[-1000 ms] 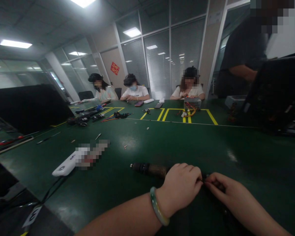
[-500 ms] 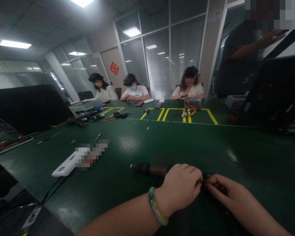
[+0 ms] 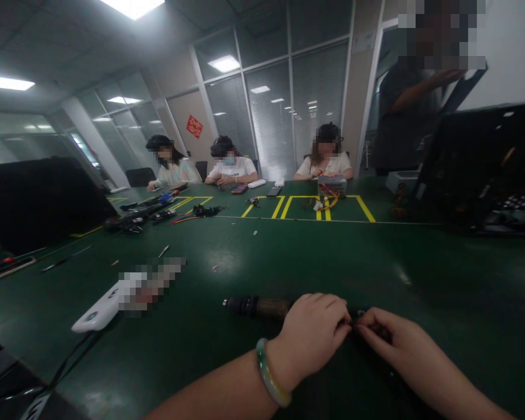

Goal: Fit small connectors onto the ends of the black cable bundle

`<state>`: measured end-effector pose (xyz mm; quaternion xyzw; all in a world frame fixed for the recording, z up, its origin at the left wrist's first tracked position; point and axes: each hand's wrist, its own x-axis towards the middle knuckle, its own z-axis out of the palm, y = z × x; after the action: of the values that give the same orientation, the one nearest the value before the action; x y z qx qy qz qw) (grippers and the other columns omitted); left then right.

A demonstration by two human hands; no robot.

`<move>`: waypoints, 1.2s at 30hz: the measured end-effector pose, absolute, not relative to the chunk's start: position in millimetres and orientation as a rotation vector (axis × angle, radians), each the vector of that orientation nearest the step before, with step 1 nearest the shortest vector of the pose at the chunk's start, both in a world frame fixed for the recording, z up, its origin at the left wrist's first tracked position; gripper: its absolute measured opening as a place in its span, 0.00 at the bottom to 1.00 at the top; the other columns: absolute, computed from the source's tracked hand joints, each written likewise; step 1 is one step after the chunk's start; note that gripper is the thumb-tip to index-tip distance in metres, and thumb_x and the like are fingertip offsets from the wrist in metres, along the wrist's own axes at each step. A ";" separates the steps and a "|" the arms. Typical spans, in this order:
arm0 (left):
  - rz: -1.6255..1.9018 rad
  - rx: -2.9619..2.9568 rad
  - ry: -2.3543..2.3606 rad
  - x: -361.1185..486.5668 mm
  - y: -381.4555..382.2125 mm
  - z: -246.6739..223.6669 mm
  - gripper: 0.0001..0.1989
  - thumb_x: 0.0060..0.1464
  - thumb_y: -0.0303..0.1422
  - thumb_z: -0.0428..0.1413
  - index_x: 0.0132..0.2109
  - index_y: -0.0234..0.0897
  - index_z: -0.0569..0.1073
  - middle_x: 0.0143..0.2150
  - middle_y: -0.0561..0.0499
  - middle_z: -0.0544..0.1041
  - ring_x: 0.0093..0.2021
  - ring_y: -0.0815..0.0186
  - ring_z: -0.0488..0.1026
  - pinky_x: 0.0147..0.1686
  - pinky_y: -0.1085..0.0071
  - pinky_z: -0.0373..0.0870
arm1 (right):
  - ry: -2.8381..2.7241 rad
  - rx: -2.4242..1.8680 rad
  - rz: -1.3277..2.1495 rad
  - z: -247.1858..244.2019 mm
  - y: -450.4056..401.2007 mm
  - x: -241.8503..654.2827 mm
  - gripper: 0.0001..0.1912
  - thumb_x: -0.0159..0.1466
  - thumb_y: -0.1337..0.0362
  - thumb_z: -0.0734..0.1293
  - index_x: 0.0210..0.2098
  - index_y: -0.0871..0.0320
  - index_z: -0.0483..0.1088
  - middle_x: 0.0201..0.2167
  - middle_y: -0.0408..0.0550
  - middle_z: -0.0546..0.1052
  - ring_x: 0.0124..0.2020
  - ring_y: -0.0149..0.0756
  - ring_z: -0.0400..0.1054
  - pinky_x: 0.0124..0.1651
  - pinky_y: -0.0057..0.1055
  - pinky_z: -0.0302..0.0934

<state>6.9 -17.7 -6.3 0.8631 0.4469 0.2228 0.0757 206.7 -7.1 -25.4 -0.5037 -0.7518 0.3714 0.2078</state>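
Observation:
My left hand [image 3: 312, 335], with a green and yellow bangle [image 3: 271, 373] on its wrist, is closed in a pinch. Close by on the right, my right hand [image 3: 396, 338] pinches with thumb and forefinger. The fingertips of both hands nearly meet around a small dark piece [image 3: 353, 322], too small and shaded to name. Just beyond my left hand lies a dark, cylindrical powered-screwdriver-like tool [image 3: 269, 309], its metal tip pointing left. Its right part is hidden behind my hand. A dark cord-like shape [image 3: 391, 373] runs below my right hand.
A white power bank-like block [image 3: 98, 309] with a cable lies left on the green table [image 3: 192, 361]. Wires and dark parts [image 3: 135, 219] lie farther back, near a metal box [image 3: 332, 185]. Three people sit opposite; another person stands at right beside a dark panel [image 3: 476, 157].
The whole view has shifted slightly, so table items appear farther left. Both hands keep their pinch close together. The standing person's arm and held panel have changed position.

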 end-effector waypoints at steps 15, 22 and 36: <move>0.652 2.544 1.387 8.3 -20.0 -6.4 0.06 0.55 0.29 0.58 0.40 0.39 0.68 0.42 0.54 0.74 0.45 0.63 0.70 0.48 0.64 0.66 | -2.063 -1.401 1.019 -15.1 -10.9 203.9 0.09 0.65 0.60 0.61 0.32 0.54 0.71 0.29 0.41 0.78 0.31 0.35 0.72 0.31 0.25 0.61; 0.700 2.518 1.365 7.8 -20.6 -5.4 0.09 0.54 0.29 0.58 0.42 0.39 0.68 0.49 0.53 0.73 0.48 0.62 0.70 0.51 0.63 0.65 | -2.063 -1.415 0.997 -18.5 -9.5 204.3 0.08 0.64 0.61 0.62 0.31 0.55 0.71 0.27 0.40 0.77 0.30 0.34 0.71 0.31 0.25 0.61; 0.657 2.578 1.361 7.7 -22.0 -3.5 0.06 0.57 0.28 0.56 0.42 0.39 0.68 0.55 0.52 0.70 0.52 0.63 0.68 0.52 0.62 0.65 | -2.056 -1.394 1.028 -18.8 -9.8 204.9 0.10 0.64 0.59 0.61 0.32 0.54 0.71 0.28 0.41 0.77 0.30 0.35 0.71 0.31 0.25 0.61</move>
<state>7.7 -22.0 -3.5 0.8601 0.4541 0.2193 0.0764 204.9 -9.8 -18.8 -0.5053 -0.7453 0.3725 0.2247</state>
